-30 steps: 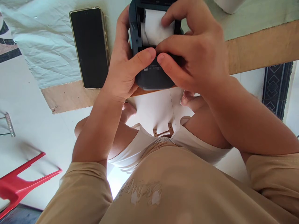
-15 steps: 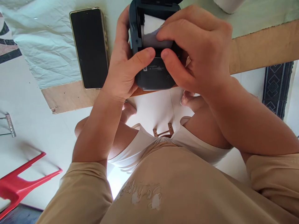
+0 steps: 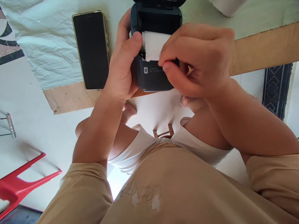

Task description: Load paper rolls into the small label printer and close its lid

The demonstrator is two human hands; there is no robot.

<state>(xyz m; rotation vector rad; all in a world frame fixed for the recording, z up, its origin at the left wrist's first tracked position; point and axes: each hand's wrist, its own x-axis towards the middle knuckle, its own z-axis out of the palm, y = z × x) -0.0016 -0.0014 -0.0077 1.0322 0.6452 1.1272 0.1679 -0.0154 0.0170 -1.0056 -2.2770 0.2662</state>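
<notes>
Printer (image 3: pixel 155 79) at table edge (image 3: pixel 72 99), floor space (image 3: pixel 153 109) below

The device (image 3: pixel 151 79) looks matt plastic, its paper (image 3: pixel 154 45) smooth, the phone (image 3: pixel 91 51) glossy.

We get two marked spots. Beige shirt (image 3: pixel 187 180): we read its script lettering (image 3: pixel 141 194), upside down from this view, as "So happ"; past that the letters run together and we can't make out the ending. Dark portable printer (image 3: pixel 154 82): we note a small white square sign (image 3: pixel 146 70) on it, Bluetooth-like, too tiny to confirm. Right beside that, pale small print (image 3: pixel 155 70) in two lines; we can't read any of it.
</notes>
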